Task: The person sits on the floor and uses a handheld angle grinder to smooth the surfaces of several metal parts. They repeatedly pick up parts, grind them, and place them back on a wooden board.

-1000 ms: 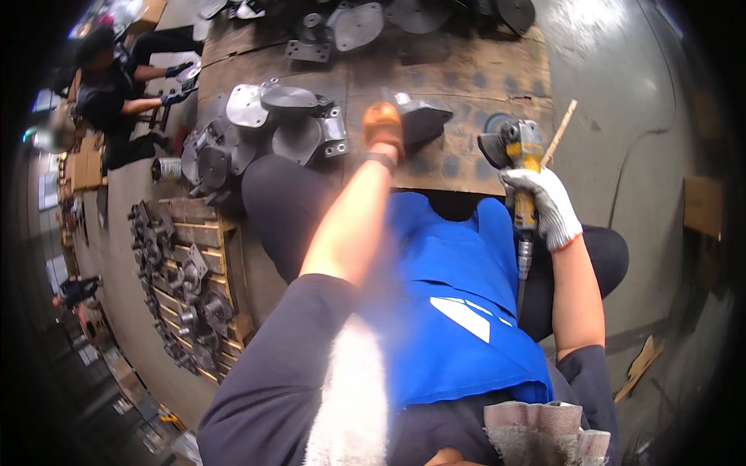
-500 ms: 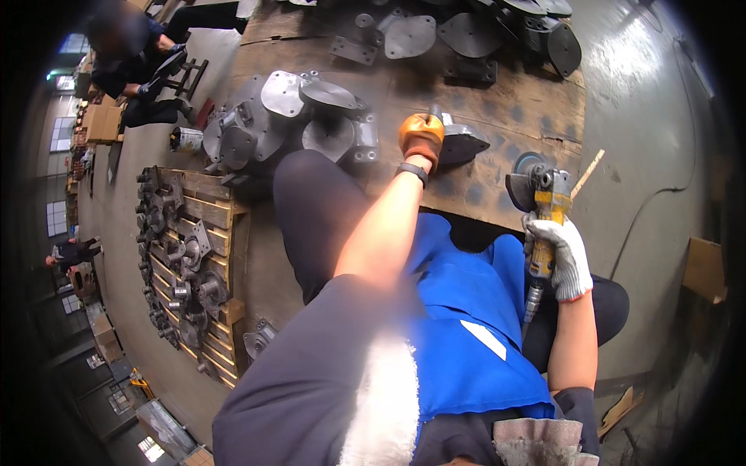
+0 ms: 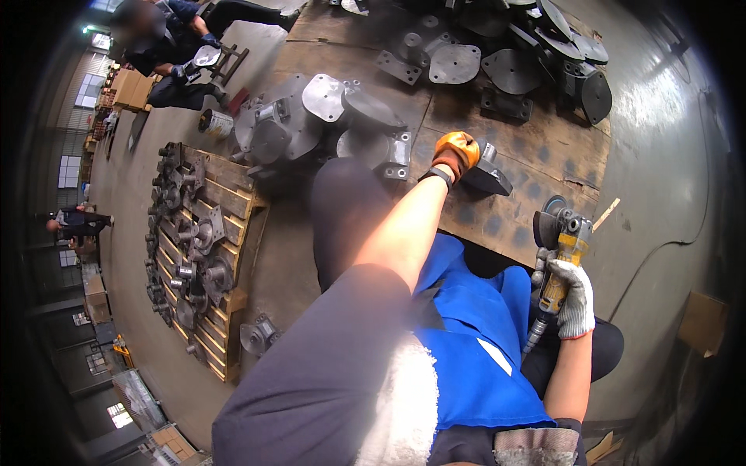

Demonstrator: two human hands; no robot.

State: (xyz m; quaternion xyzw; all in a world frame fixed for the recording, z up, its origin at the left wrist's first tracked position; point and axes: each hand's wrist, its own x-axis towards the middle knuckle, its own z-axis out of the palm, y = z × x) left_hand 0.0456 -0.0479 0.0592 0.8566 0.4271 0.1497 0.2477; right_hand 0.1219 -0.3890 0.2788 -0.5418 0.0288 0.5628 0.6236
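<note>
My left hand (image 3: 456,152), in an orange glove, reaches forward and grips a dark metal casting (image 3: 488,174) lying on a wooden board (image 3: 513,217). My right hand (image 3: 571,299), in a white glove, holds a yellow angle grinder (image 3: 559,252) upright beside my knee, its disc end pointing away from me. A hose runs down from the grinder's handle. My blue apron covers my lap between both arms.
Several grey metal castings (image 3: 326,116) lie to the left of the board, more dark ones (image 3: 536,54) at its far end. A wooden pallet (image 3: 206,248) of small castings stands on the left. A seated person (image 3: 167,46) works at the far left.
The view has shifted and my left hand has stayed on the dark casting, extending a bit farther forward. The grinder in my right hand has dropped slightly lower and to the right.
</note>
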